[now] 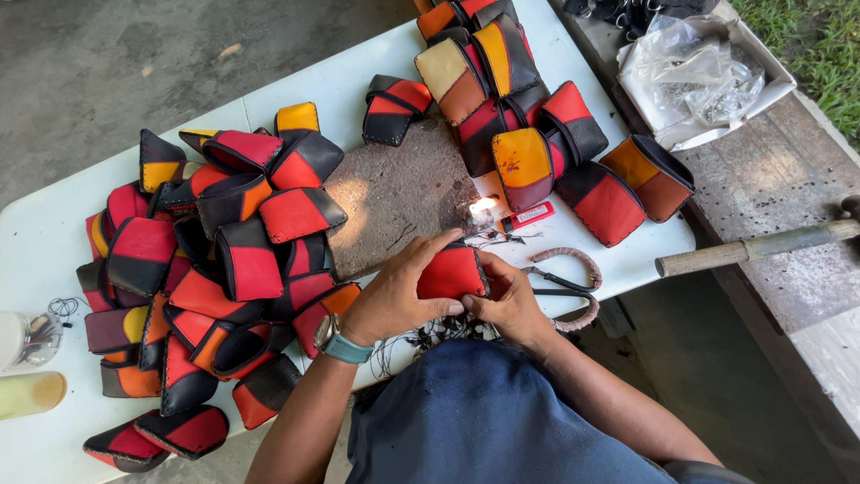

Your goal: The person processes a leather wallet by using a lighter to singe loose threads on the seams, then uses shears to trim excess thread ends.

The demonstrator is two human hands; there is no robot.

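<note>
- Red leather pouch (451, 272) pinched at the white table (54, 242) edge, beside the stone slab (394, 193)
- Left hand (391, 298) and right hand (512, 303) fingers closed on it
- Likely light, soft, pliable; best held by stitched edges

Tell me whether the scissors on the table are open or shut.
Open. The scissors lie just beyond the right hand, their two wrapped handle loops spread well apart rather than lying side by side; their blades are hidden behind that hand.
</note>
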